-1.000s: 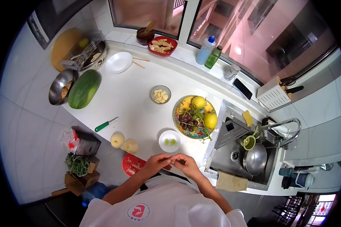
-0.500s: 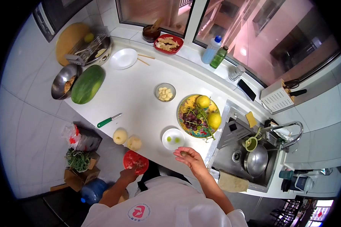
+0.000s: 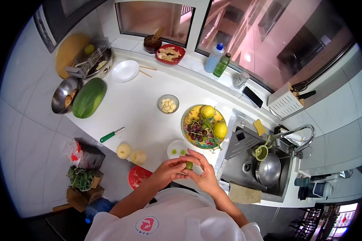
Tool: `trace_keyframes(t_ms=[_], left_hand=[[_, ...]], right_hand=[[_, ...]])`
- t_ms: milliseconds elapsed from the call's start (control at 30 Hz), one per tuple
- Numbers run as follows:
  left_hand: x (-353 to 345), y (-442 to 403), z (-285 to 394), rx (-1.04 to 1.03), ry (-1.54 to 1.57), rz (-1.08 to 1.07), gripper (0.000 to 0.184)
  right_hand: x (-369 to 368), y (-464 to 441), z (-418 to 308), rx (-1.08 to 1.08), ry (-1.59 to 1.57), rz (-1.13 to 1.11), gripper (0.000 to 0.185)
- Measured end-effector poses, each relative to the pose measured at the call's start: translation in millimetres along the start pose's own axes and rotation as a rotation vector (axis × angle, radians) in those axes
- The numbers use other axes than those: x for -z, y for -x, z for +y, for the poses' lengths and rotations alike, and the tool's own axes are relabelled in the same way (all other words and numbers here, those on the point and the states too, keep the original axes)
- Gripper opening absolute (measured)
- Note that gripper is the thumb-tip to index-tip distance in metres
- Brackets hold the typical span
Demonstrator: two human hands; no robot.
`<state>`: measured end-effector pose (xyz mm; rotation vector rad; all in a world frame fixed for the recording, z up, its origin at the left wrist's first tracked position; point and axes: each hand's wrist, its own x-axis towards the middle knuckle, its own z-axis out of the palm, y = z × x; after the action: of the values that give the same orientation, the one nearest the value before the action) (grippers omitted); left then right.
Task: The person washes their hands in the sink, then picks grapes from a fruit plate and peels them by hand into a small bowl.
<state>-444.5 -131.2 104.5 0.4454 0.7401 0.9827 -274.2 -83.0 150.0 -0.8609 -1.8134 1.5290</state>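
In the head view, my two hands meet in front of my chest around a green grape (image 3: 189, 165). My left hand (image 3: 169, 172) pinches it from the left with its fingertips, and my right hand (image 3: 205, 173) supports it from the right. Just beyond the fingers, partly covered by them, is a small white bowl (image 3: 171, 147) with two pale green grapes (image 3: 174, 152) in it. A patterned plate (image 3: 188, 116) farther back carries dark grapes (image 3: 197, 130), some green ones and two yellow fruits (image 3: 220, 130). Below my left forearm shows a red bowl (image 3: 135, 176) with scraps.
Two peeled round fruits (image 3: 124, 150) sit near the counter's front edge, beside a green-handled knife (image 3: 112, 135). A bowl of garlic cloves (image 3: 168, 105) stands mid-counter. A large green melon (image 3: 89, 98) lies left. The sink (image 3: 239, 178) is at right.
My left hand has left the red bowl and come up to join my right hand at the grape. The view has shifted slightly.
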Motion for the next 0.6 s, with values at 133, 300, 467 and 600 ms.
trace_keyframes(t_ms=[133, 300, 467, 600], left_hand=[[0.9, -7.5, -1.4, 0.095, 0.168, -0.065, 0.029], [-12.2, -15.3, 3.2, 0.167, 0.317, -0.097, 0.026], [-13.9, -21.4, -0.3, 0.139, 0.408, -0.119, 0.025], [-14.2, -21.7, -0.5, 0.123, 0.405, -0.092, 0.024]], right_hand=[[8.6, 4.7, -1.0, -0.033, -0.034, 0.021, 0.06], [17.4, 8.5, 0.3, -0.008, -0.005, 0.015, 0.058], [20.9, 9.4, -2.2, -0.021, -0.015, 0.147, 0.044], [25.9, 7.7, -1.7, 0.06, 0.213, 0.238, 0.031]])
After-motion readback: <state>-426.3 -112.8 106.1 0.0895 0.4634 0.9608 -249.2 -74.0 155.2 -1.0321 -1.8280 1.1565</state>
